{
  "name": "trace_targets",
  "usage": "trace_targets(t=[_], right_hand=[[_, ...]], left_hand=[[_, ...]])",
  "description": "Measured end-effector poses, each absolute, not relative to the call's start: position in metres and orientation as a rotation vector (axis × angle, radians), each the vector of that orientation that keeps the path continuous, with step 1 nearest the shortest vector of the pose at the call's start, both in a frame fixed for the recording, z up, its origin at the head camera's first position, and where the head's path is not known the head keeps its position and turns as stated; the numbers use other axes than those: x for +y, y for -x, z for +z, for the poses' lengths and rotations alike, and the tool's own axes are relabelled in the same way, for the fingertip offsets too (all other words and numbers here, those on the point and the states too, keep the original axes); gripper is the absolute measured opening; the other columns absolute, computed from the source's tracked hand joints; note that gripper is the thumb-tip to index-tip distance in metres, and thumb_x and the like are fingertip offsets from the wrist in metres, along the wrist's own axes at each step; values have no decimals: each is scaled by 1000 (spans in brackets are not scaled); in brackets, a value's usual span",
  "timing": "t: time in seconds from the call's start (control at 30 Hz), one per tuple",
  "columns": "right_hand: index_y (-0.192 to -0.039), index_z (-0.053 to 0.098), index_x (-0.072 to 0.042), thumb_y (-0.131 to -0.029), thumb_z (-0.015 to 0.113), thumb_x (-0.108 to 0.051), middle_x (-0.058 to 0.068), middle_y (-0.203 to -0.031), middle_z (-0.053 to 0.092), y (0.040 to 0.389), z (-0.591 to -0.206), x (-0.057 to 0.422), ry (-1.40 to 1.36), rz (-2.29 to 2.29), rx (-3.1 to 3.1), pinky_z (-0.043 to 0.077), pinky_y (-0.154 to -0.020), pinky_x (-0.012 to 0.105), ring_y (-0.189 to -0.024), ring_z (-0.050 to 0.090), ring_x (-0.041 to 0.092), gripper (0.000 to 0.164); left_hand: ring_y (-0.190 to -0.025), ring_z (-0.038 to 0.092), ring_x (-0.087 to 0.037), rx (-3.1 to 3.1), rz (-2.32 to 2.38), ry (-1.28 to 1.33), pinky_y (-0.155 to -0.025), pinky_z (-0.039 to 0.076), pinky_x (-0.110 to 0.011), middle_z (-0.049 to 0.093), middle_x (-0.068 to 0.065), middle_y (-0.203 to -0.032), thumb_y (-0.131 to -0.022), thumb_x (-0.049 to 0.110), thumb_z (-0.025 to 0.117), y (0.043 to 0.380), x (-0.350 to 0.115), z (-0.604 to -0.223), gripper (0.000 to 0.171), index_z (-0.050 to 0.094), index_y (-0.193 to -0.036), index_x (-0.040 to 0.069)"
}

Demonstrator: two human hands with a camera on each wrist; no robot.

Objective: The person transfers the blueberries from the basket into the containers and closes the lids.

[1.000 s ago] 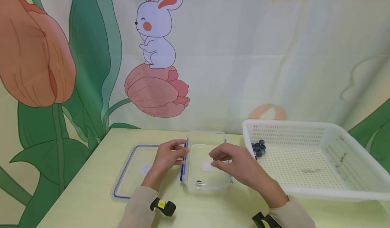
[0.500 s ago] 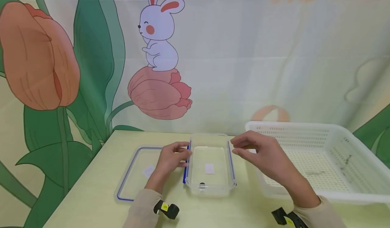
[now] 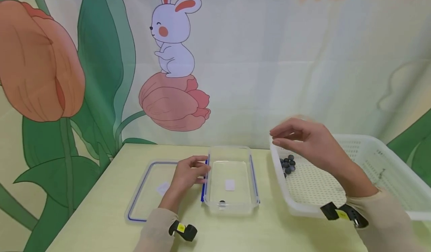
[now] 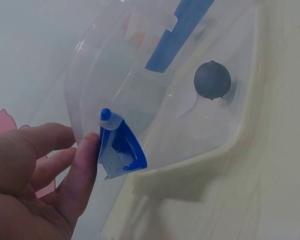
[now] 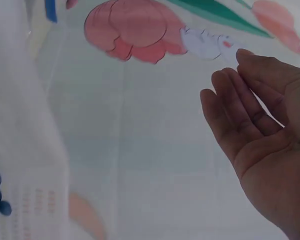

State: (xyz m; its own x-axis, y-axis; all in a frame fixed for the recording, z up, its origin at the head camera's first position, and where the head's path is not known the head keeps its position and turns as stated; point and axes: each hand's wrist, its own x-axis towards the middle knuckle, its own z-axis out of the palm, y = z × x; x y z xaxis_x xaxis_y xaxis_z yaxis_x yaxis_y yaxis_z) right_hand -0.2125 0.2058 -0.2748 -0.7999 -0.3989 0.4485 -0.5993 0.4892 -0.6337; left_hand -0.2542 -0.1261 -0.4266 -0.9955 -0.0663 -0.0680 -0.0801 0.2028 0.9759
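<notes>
My left hand (image 3: 189, 174) touches the left side of a clear plastic food container (image 3: 247, 202), its fingertips at the rim and beside the folded-out blue latch (image 4: 120, 150). Inside the container, near its front wall, lies one dark blue berry-like ball (image 4: 212, 80). My right hand (image 3: 311, 143) is in the air above the left edge of a white plastic basket (image 3: 304, 209). Its fingers are loosely bent, with nothing visible between them. Several dark blue berry-like balls (image 3: 287, 164) lie in the basket's left part, to the lower left of that hand.
A clear lid (image 3: 136, 196) with a blue seal lies on the table left of the container, partly behind my left arm. A white label (image 3: 230, 185) shows at the container's bottom. Behind the table hangs a printed curtain (image 3: 235, 76).
My right hand has moved from over the container to the right and up, to above the basket's left edge. The left hand stays at the container's side.
</notes>
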Motion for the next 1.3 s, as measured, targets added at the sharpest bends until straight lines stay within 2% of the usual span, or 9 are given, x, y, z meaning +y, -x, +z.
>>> trace_targets(t=[0.27, 0.5, 0.67, 0.93, 1.3], right_hand=[[-114, 78, -14, -96, 79, -6, 2, -119, 73, 249, -293, 236, -857, 1210, -2505, 60, -85, 21, -100, 72, 12, 20], [-122, 77, -12, -100, 77, -24, 3, -116, 75, 268, -311, 260, -660, 1108, -2662, 57, -83, 20, -100, 72, 8, 25], [-122, 77, -14, -100, 78, -31, 3, -117, 76, 282, -319, 272, -586, 1116, -2710, 57, -83, 23, -100, 73, 10, 29], [-126, 75, -8, -100, 77, -30, 5, -116, 75, 301, -346, 292, -552, 1105, -2833, 58, -83, 32, -104, 70, 20, 34], [-121, 77, -4, -100, 77, -26, 6, -112, 77, 319, -372, 307, -558, 1150, -2928, 61, -86, 37, -100, 72, 18, 30]], left_hand=[[-92, 73, -22, 2443, 1966, 146, -74, 64, -29, 67, -12, -109, -98, 12, 78, 254, -127, -428, 37, 72, -135, 9], [-91, 73, -22, 2429, 1981, 140, -72, 65, -30, 68, -12, -109, -97, 11, 79, 256, -127, -429, 37, 73, -133, 8], [-92, 73, -22, 2436, 1977, 152, -73, 64, -29, 68, -12, -109, -97, 13, 79, 257, -127, -429, 36, 73, -133, 10], [-91, 73, -22, 2431, 1981, 146, -72, 65, -30, 67, -12, -109, -97, 12, 80, 253, -126, -431, 37, 73, -133, 8], [-93, 73, -23, 2450, 1972, 174, -73, 64, -29, 68, -11, -109, -97, 13, 80, 255, -125, -430, 38, 73, -133, 10]])
